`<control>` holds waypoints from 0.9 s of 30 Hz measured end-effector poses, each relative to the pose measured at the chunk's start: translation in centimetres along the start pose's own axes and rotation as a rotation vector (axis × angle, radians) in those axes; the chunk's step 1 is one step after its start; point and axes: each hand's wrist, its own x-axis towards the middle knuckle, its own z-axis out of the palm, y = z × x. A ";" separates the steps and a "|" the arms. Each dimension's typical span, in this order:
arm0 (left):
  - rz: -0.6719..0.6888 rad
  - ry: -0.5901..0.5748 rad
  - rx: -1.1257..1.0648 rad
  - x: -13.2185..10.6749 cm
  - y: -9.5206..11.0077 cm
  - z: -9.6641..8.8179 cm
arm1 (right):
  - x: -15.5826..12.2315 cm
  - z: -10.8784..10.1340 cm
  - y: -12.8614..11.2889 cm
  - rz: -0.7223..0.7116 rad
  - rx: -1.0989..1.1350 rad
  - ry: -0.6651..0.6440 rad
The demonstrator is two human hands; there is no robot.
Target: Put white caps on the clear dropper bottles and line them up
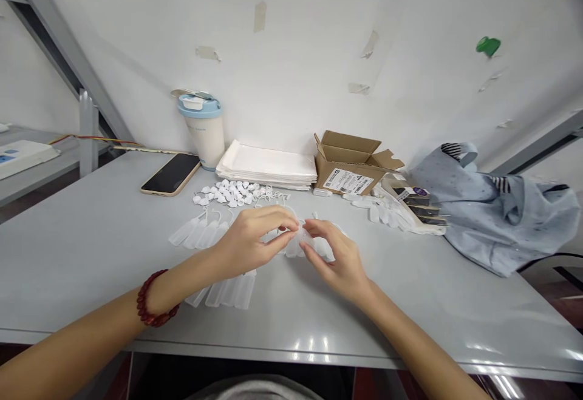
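Note:
My left hand (259,236), with a dark red bead bracelet (152,300) at its wrist, has thumb and fingertips pinched together above the middle of the table; whatever is between them is too small to make out. Close by on the right, my right hand (337,257) curves with its thumb and index fingertip apart. Beneath and between the hands lie translucent plastic sleeves (294,248), partly covered by the fingers. More of these sleeves (232,291) lie in a row below my left forearm, and others with thin white cords (200,233) are fanned out to its left.
Small white caps (232,192) lie piled behind my left hand. Farther back stand a lidded cup (204,136), a phone (170,174), a stack of white envelopes (268,166) and an open carton (348,166). At the right are plastic-wrapped dark packs (419,206) and bluish cloth (501,218).

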 end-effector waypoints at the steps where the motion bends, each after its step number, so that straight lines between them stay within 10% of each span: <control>1: 0.010 0.000 0.014 -0.1 0.0 0.0 | 0.0 0.0 0.0 -0.004 0.000 0.003; 27: 0.261 0.008 0.296 -0.7 0.2 0.4 | 0.4 -0.3 -0.9 0.148 0.218 0.054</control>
